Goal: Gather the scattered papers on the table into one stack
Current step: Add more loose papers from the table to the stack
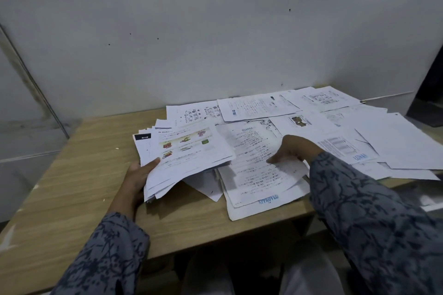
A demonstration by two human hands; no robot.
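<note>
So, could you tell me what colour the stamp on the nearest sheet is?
Blue, on the stamp; head view.

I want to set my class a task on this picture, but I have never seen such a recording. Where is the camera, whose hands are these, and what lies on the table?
There is one picture, from a camera worn on a person's head, looking down at their own hands. The left hand grips a stack of papers. The right hand pinches a printed sheet lying on the wooden table. More loose papers are spread across the far right side.
</note>
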